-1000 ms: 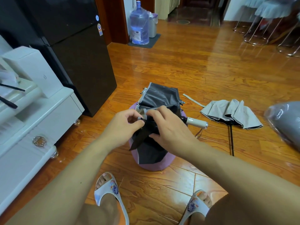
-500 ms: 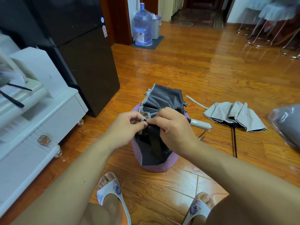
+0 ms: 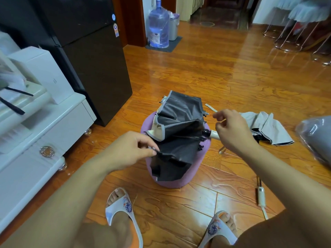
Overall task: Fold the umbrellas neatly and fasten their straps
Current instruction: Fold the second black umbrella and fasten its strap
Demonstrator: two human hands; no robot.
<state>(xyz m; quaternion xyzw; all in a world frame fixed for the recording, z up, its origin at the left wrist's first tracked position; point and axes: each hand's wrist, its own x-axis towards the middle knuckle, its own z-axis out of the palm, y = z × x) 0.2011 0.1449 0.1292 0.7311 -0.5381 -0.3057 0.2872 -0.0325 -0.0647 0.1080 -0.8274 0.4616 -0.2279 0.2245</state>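
A collapsed umbrella (image 3: 180, 122) with black lining and grey edging lies loosely bunched on a purple stool (image 3: 193, 169); its white handle (image 3: 214, 135) points right. My left hand (image 3: 129, 149) pinches a rib tip at the canopy's near left edge. My right hand (image 3: 232, 129) hovers over the handle with fingers loosely curled, holding nothing I can make out. A second umbrella (image 3: 268, 126), grey outside, lies on the floor to the right, its handle (image 3: 261, 196) near my right leg and its strap (image 3: 211, 107) stretched out flat.
White cabinet (image 3: 44, 133) at left, black fridge (image 3: 93, 59) behind it. A water jug (image 3: 159, 27) stands far back. A grey plastic-wrapped bundle (image 3: 317, 138) lies at the right edge. My sandalled feet (image 3: 121, 208) rest on the wooden floor below the stool.
Both hands were pinching the canopy together at the centre. They have parted: the left stays on a rib tip, the right has let go and moved right over the handle.
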